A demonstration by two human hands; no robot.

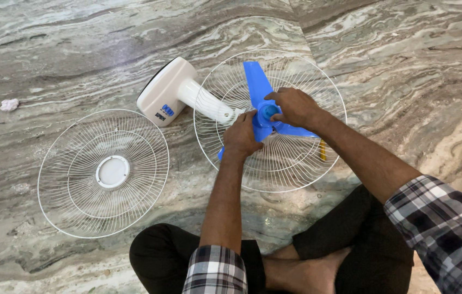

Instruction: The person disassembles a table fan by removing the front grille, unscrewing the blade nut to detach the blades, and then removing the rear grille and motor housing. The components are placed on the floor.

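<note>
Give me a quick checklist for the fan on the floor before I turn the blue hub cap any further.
1. Left hand steadying the blue blade: ok.
2. Right hand gripping the blue hub cap: ok.
3. Blade lying inside the rear wire guard: ok.
4. Front wire guard set aside, apart from the fan: ok.
5. Cap threaded fully: cannot tell.
6. White motor housing resting on the floor: ok.
</note>
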